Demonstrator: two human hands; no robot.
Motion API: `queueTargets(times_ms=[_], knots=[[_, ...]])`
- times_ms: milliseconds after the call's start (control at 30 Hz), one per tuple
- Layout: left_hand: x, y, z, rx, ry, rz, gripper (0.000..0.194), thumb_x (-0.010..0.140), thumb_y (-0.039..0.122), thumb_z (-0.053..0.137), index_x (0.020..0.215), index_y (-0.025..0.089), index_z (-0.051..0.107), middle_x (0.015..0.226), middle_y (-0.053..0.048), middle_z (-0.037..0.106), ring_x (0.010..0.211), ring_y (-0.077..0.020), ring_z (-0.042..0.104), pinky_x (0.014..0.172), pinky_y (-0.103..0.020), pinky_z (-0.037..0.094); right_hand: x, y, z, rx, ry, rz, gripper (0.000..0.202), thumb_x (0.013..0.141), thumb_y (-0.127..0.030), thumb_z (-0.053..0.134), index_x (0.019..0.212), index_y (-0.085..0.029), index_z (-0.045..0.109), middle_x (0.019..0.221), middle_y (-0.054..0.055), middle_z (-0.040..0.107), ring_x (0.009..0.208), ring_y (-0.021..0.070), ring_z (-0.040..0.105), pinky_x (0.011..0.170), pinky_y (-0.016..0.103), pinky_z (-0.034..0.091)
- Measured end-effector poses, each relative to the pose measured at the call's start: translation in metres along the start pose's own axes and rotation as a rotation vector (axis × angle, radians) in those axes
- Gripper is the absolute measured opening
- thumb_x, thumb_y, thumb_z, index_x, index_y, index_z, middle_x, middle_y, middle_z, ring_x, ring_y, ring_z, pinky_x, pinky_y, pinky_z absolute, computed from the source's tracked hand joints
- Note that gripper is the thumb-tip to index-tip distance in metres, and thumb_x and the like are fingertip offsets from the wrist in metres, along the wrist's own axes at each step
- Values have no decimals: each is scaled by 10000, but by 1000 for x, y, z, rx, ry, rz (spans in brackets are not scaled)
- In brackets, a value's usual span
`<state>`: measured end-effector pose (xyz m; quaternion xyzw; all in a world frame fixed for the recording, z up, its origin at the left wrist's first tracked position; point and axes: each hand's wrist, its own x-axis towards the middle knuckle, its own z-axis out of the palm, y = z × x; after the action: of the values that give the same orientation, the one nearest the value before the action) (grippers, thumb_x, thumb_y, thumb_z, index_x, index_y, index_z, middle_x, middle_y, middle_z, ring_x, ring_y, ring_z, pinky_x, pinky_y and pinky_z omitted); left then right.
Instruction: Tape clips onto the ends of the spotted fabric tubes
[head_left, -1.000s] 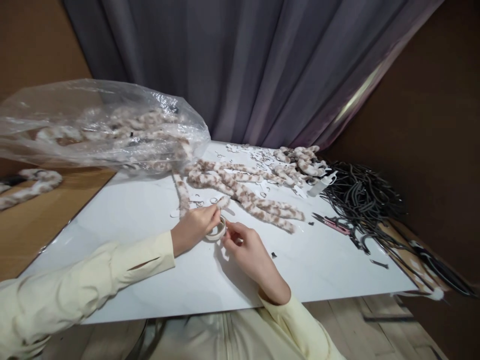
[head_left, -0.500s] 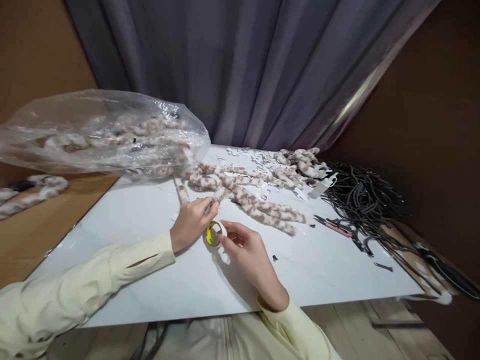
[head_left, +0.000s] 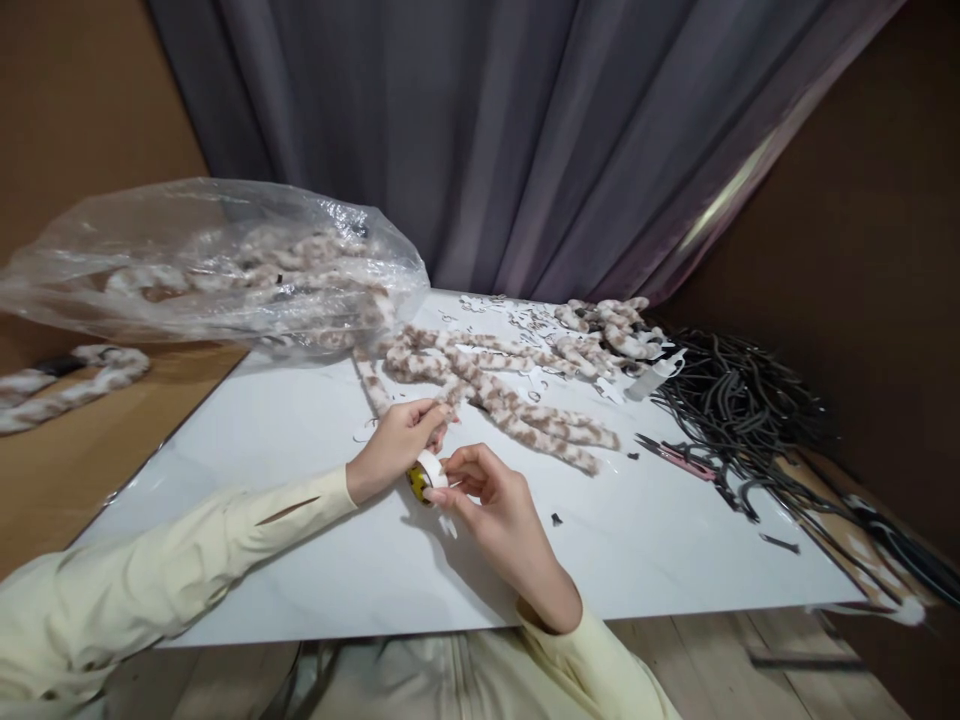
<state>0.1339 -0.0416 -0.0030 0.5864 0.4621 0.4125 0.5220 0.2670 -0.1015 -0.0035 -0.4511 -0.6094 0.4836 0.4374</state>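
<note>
My right hand (head_left: 501, 508) pinches a small roll of white tape (head_left: 430, 468), whose inner ring shows yellow. Just beyond it, my left hand (head_left: 396, 446) is closed around the near end of a brown-and-white furry tube (head_left: 451, 392). The roll sits right below the left fingers; whether they touch it I cannot tell. Past my hands lie more furry tubes (head_left: 525, 418), spread loosely over the white table (head_left: 300, 590). The tube's gripped end is mostly hidden by my fingers.
A clear plastic bag (head_left: 225, 270) of furry tubes lies at the back left. On the right are a tangle of black cords (head_left: 742, 400), pink-handled scissors (head_left: 682, 460) and a white squeeze bottle (head_left: 654, 378). Small white scraps (head_left: 525, 318) litter the back. A grey curtain (head_left: 420, 130) hangs behind.
The tape roll has turned in my right fingers, so more of its white outer side faces me. My left hand has shifted slightly right, still holding the tube. The view has moved a little.
</note>
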Motion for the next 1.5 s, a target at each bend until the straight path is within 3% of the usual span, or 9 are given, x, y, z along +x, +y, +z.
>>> queueTargets(times_ms=[233,500,667,867,967,1067,1233,1367,1500], knots=[[-1,5,1,-136,-94,-55,314,813,363,492,584,148,479,491,56,433,443,-73,401,465,-204,324,0,-2,-2,151,-2,20,150,704,-239,669,776,-183,551,745,-2,603,655,124,587,632,243,481],[-3,5,5,-106,-99,-31,290,807,351,488,606,143,510,484,57,437,454,-78,415,488,-213,344,1,-2,-3,1,15,23,118,731,-240,615,668,-170,543,643,-10,567,599,112,504,581,227,417],[-2,4,4,-82,-109,-30,277,810,345,480,638,135,537,494,47,444,475,-87,433,503,-217,359,-2,-2,-5,-188,23,-109,102,810,-188,489,708,-182,490,674,-8,542,616,112,479,593,226,394],[-2,2,4,-98,-100,-121,284,793,354,487,602,144,511,510,36,457,476,-89,442,442,-197,327,-4,-1,-5,-325,8,-270,124,887,-167,396,778,-193,446,735,9,539,678,125,511,645,241,426],[-1,1,3,-103,-104,-106,277,781,348,495,599,141,517,507,40,460,475,-83,431,468,-198,339,-2,-1,-11,-360,-56,-353,48,888,-229,471,877,-194,440,887,49,556,813,150,540,699,262,453],[-1,0,3,-110,-135,-119,268,778,335,497,589,144,508,510,41,470,476,-80,428,481,-199,345,-2,-5,-18,-538,-152,-386,264,824,-340,602,977,-190,448,976,74,551,858,175,540,694,275,460],[-3,1,4,-88,-183,-177,275,768,330,500,557,155,481,536,37,474,455,-72,420,440,-189,325,-4,-14,-21,-840,-227,-423,180,892,-352,495,842,-178,498,845,53,574,703,156,536,597,257,419],[-4,1,5,-78,-202,-209,222,756,309,508,602,150,526,525,39,478,443,-72,412,416,-181,317,-5,-15,-19,-967,-291,-494,207,941,-237,394,780,-183,511,755,30,546,654,146,494,573,245,355],[-5,0,7,-61,-203,-226,259,749,322,509,554,151,501,509,35,475,435,-71,402,402,-180,313,-5,-11,-19,-1001,-318,-628,194,895,-105,382,776,-180,516,696,23,529,630,152,453,551,249,298]])
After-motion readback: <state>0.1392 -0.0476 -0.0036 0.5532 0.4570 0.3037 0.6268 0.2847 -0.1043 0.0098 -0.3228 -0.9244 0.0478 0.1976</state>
